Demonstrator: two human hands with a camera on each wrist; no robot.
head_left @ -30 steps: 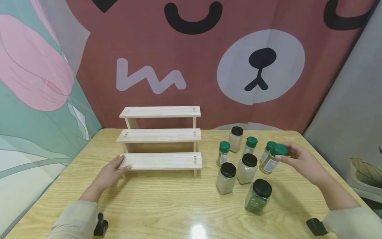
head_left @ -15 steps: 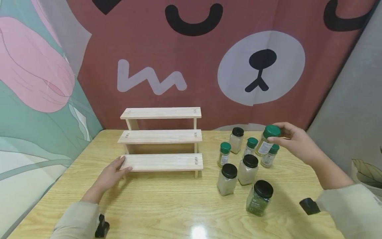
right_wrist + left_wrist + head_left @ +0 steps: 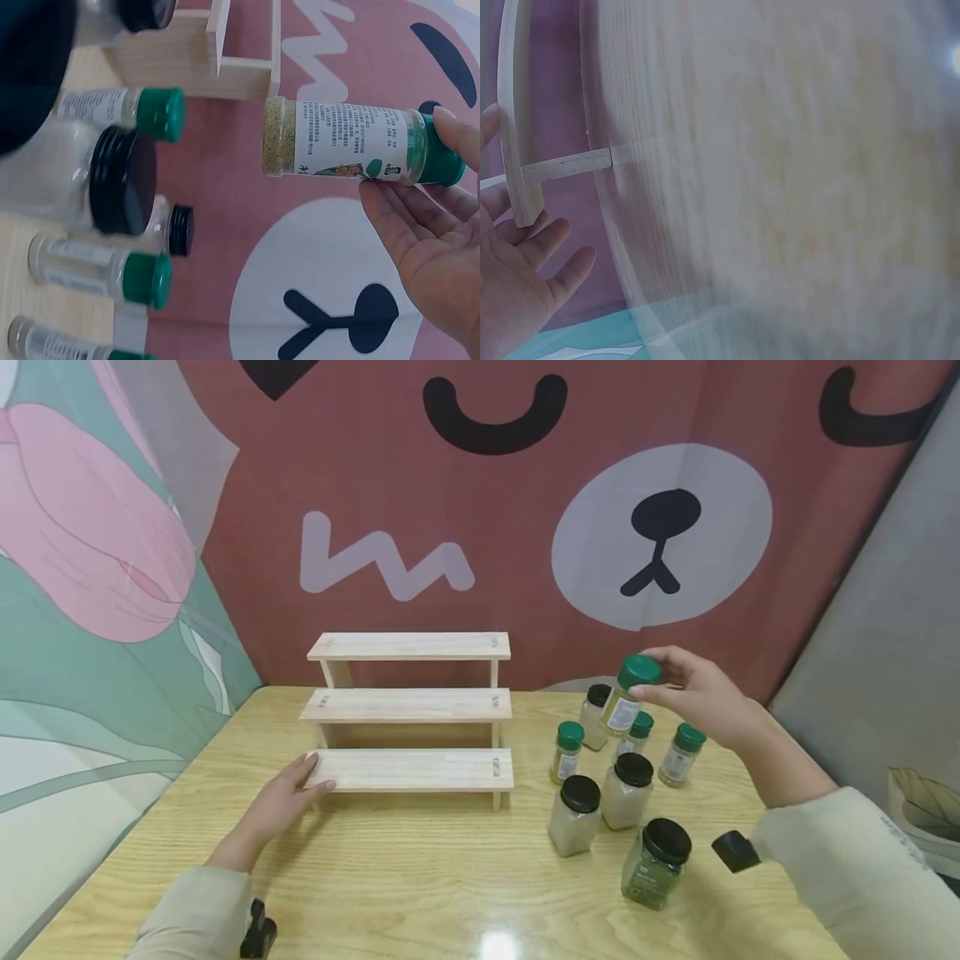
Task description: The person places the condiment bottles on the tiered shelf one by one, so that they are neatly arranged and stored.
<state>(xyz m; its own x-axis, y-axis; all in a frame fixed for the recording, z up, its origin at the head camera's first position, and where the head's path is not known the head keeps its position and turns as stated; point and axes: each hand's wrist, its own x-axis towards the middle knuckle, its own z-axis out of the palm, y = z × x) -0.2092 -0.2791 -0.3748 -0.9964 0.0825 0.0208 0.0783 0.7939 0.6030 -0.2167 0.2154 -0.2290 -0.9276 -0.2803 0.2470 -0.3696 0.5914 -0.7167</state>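
Carried left and up, one jar [image 3: 621, 710] hangs nearer the rack [image 3: 408, 703], right hand [image 3: 697, 695] pinching it, left hand [image 3: 279, 803] gripping the bottom shelf [image 3: 416, 769].

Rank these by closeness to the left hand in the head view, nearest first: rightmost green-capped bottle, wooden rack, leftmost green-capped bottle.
1. Wooden rack: touched at lower left by the left hand.
2. Leftmost green-capped bottle: standing right of the rack.
3. Rightmost green-capped bottle: standing farther right.
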